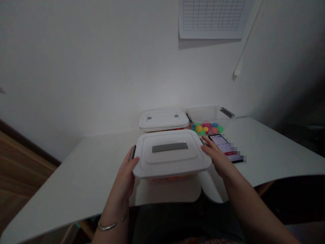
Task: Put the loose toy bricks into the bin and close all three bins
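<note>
A white lidded storage box with a grey handle strip on its lid is between my hands, near the front of the table. My left hand grips its left end by the grey side latch, thumb on the lid's edge. On the right end, my right hand holds the box at the other latch. Colourful contents show faintly below the lid's front rim. Whether the box rests on the table or is lifted a little, I cannot tell.
Behind stands a second white-lidded box. To its right, an open clear box has several colourful toy pieces in it. A phone lies by my right hand on the white table. A printed sheet hangs on the wall.
</note>
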`<state>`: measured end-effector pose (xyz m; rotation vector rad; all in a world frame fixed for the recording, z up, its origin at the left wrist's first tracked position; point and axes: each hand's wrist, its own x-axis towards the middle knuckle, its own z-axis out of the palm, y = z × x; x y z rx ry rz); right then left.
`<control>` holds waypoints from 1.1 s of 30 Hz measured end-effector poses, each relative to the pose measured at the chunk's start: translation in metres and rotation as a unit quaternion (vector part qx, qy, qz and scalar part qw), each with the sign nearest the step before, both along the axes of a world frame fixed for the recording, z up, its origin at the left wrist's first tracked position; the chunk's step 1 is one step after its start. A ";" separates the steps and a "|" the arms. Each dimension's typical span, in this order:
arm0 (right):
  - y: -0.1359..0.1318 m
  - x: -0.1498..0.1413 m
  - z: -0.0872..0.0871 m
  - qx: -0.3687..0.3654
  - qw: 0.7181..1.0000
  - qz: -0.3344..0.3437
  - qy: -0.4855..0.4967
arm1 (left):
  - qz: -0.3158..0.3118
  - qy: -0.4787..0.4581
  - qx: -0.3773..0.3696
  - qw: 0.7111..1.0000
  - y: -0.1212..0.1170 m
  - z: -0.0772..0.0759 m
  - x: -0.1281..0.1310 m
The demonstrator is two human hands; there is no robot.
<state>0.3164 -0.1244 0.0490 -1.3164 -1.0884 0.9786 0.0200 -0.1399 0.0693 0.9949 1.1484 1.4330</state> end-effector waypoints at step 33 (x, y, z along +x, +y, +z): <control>-0.013 0.001 0.016 0.081 0.957 0.084 -0.267 | 0.023 0.415 0.072 0.906 -0.017 0.016 -0.006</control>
